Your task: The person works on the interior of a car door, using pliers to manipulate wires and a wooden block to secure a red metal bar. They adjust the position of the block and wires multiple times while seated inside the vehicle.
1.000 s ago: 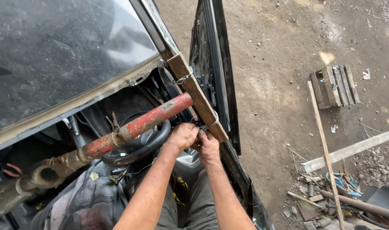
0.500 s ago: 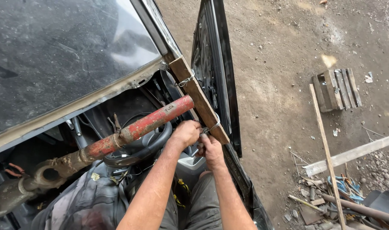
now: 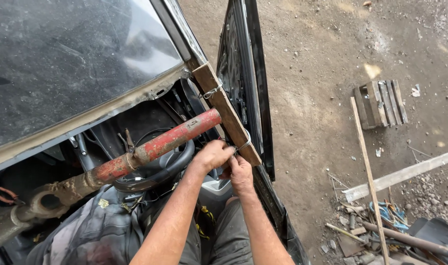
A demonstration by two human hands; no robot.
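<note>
**Car front, door pillar and wired plank: holdings from largest to smallest**

Windscreen (image 3: pixel 71 59): dusty and scratched, fills the upper left; its lower frame edge runs bare and rusty.

Dirt ground (image 3: pixel 322 59): brown, stony, takes the whole right side.

Car door (image 3: pixel 246 83): dark, swung open, seen edge-on, standing between the car body and the ground.

Red pipe (image 3: pixel 160 145): long, rusty, paint flaking; lies slanted from lower left up to the pillar, crossing above the steering wheel (image 3: pixel 157 174). Its upper end sits against the plank.

Wooden plank (image 3: pixel 226 113): brown, worn, set along the door pillar; bound near its top by a wire loop, and near its lower end by a second wire (image 3: pixel 242 145).

Small wooden pallet (image 3: pixel 381 104): on the ground, well apart from the car. A thin stick (image 3: pixel 368 176) leans past it; a pale board (image 3: pixel 398 176) lies nearby, with scrap and blue cord at lower right.

Left hand (image 3: pixel 213 156): closed around the lower wire, just beside the plank's lower end.

Right hand (image 3: pixel 241 174): just below the left, touching it, fingers curled towards the same wire; whether it grips the wire, I cannot tell.
</note>
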